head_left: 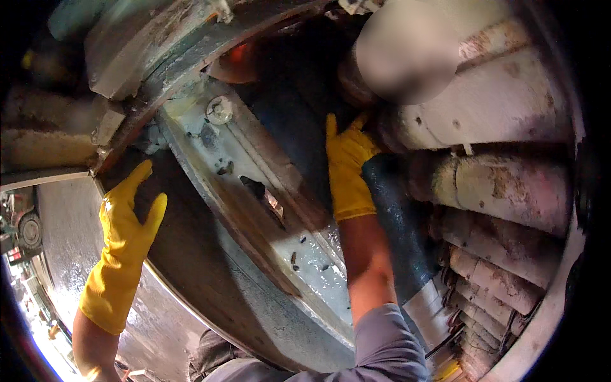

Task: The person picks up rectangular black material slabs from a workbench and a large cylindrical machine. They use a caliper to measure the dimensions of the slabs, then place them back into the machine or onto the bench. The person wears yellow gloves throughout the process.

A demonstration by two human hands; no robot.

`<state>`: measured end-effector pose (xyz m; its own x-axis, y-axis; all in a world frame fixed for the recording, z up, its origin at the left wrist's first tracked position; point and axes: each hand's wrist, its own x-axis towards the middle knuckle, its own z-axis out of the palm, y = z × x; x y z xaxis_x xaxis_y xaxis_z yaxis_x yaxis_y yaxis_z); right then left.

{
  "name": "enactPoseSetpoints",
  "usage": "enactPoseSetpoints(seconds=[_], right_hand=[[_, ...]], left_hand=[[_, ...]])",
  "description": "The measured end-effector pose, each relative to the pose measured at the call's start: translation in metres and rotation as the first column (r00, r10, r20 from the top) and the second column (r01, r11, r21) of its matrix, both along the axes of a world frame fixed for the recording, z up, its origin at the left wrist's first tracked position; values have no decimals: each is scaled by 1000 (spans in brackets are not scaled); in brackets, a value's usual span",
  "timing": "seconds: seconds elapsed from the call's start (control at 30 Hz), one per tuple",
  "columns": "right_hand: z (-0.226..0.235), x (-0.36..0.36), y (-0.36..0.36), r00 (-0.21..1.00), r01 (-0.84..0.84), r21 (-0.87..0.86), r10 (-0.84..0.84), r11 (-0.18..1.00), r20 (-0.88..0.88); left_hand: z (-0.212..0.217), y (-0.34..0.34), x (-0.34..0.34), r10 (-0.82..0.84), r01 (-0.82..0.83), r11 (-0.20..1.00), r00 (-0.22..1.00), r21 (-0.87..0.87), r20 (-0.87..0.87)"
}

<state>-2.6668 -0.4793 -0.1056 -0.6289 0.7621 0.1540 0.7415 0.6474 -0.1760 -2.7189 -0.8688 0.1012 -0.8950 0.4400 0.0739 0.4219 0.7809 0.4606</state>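
Observation:
My left hand (127,219), in a yellow rubber glove, is raised at the left beside a dark curved panel (197,254). Its thumb and fingers are spread with nothing between them. Also gloved in yellow, my right hand (350,165) reaches away from me over a dark, bluish sheet-like surface (394,210). Some of its fingers point forward and apart, and I see nothing held in them. Whether its fingertips touch the dark surface I cannot tell. Between my hands runs a pale, wet metal channel (312,261) with dark bits scattered in it and an elongated opening.
Worn, rusty cylinders (503,191) line the right side. A heavy metal beam (184,60) crosses the upper left. At the far end of the channel is a round fitting (219,110). A blurred round patch covers the upper right. A wheeled machine (28,226) stands at the far left.

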Motion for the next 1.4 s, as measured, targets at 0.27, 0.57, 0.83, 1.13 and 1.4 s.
enactPoseSetpoints(seconds=[0.27,0.57,0.83,1.13,1.4], right_hand=[[-11,25,7,974,-129,-22,123,991,-192],[-36,31,37,994,-53,1,53,999,-96],[-54,8,45,938,-142,355,241,924,-251],[9,-37,18,994,-109,-592,79,799,-76],[-20,-139,-58,860,-499,78,505,863,-80]], left_hand=[[-3,-9,-2,-2,4,998,1000,-65,27],[-8,-2,-5,-8,8,1000,1000,-13,-6],[1,3,-4,-31,32,999,999,-41,6],[-4,-12,0,51,-50,999,998,-12,26],[7,3,-12,-3,3,1000,1000,-20,-26]])
